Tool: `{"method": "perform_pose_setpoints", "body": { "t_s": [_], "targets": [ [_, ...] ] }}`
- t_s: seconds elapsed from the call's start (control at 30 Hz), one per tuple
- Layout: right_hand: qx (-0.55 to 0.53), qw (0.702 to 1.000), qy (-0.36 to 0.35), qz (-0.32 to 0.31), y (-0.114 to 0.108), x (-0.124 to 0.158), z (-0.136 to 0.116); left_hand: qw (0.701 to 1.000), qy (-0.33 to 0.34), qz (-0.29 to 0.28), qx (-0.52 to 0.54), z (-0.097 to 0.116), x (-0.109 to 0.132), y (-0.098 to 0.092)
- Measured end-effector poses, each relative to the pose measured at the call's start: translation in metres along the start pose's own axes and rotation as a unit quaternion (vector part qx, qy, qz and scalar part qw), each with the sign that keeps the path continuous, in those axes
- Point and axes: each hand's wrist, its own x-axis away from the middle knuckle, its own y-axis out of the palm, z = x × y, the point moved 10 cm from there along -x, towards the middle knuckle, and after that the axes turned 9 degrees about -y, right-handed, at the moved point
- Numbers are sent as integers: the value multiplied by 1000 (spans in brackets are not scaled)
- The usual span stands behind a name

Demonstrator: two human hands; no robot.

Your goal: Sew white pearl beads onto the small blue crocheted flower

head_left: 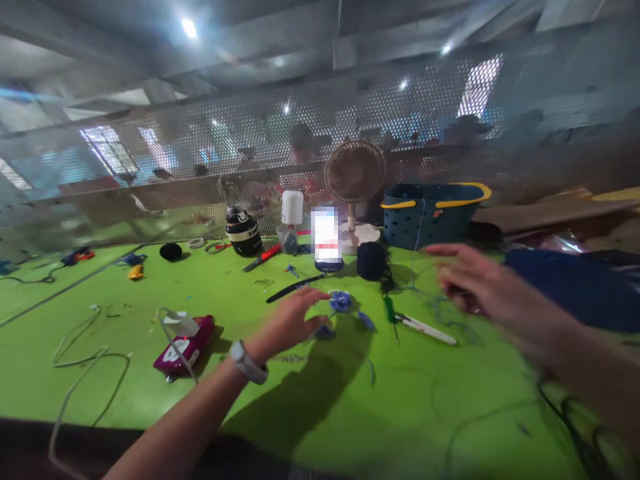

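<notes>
My left hand (295, 317) reaches over the table, fingers stretched out and thumb apart. Its index fingertip is at the edge of a small round blue-and-white piece (341, 301), apparently of yarn; contact is hard to tell. Small blue scraps (367, 321) lie beside it. To the right, my right hand (467, 280) is raised and blurred, its fingers curled as in a pinch. A thin pale blue yarn (440, 307) trails loosely below and appears to run up to these fingers. A green-handled tool (389, 309) and a white pen-like tool (425, 329) lie between the hands.
Behind stand a lit phone (326, 237), a fan (355, 172), a blue basket (430, 217) with yellow handles and a black jug (243, 232). A dark yarn ball (372, 261) is near the phone. A maroon box (185, 347) and white cable (95, 357) lie left.
</notes>
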Motion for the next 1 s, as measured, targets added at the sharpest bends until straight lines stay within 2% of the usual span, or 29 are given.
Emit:
{"method": "perform_pose_setpoints", "body": {
  "t_s": [0.03, 0.13, 0.2, 0.23, 0.37, 0.47, 0.57, 0.83, 1.0],
  "targets": [
    [-33, 997, 11, -62, 33, -2, 3, 999, 28, 25, -37, 3, -7, 4],
    [-92, 982, 47, -161, 108, -6, 15, 989, 59, 32, -131, 5, -20, 25],
    [-78, 981, 60, -167, 136, -11, 23, 985, 55, 15, -161, 3, -26, 35],
    [-67, 985, 52, -148, 143, -15, 25, 983, 54, 7, -173, 2, -28, 39],
    [-73, 985, 33, -153, 173, -18, 32, 978, 57, -29, -200, -3, -36, 55],
    [-95, 981, 45, -161, 183, -16, 41, 976, 66, -53, -199, -8, -38, 67],
    [-107, 980, 47, -163, 185, -13, 45, 976, 72, -55, -198, -10, -38, 73],
    [-123, 983, 39, -128, 173, -18, 38, 964, 93, -44, -246, -5, -38, 79],
    [-134, 984, 52, -104, 166, -22, 47, 963, 93, -41, -250, -10, -41, 83]
  ]
}}
